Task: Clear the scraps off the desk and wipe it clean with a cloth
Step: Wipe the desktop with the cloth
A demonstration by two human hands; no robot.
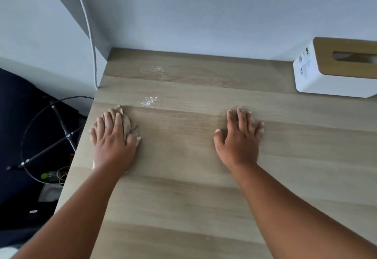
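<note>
While our left hand (113,139) presses the cloth (127,124) flat, grip spread over it, right hand (239,136) lies flat and bare on the tabletop (183,197). Risk: a sideways swipe smears the crumbs (150,101) just beyond the cloth. Cloth is tan, bunched, near the tabletop's left edge.

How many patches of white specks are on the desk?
2: one patch just beyond the cloth, one farther back near the wall. Some may hide under the hands.
</note>
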